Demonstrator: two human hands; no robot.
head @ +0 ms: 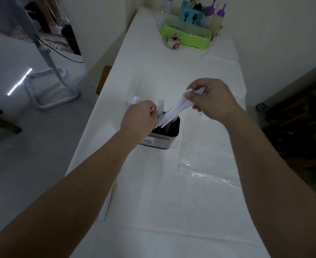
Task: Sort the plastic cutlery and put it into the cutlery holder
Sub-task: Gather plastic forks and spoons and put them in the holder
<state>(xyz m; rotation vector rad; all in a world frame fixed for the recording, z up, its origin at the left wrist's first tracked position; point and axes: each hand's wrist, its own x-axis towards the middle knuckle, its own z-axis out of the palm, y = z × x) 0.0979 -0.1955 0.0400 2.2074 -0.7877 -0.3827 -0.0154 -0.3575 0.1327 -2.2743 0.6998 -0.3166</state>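
A dark cutlery holder (167,135) with a pale label stands on the white table (172,202). My right hand (215,98) grips a bundle of white plastic cutlery (174,110) by its upper ends, and the handles slant down into the holder's mouth. My left hand (140,116) is over the holder's left side, its fingers pinching the lower ends of that bundle. A white spoon (135,100) and other white pieces (160,106) stick up from the holder behind my left hand.
A clear plastic bag (209,164) lies flat to the right of the holder. At the far end stand a green tray (187,35), a teal caddy (190,14), purple-capped bottles (217,17) and a small mug (173,40). A metal stand (47,71) stands on the floor left.
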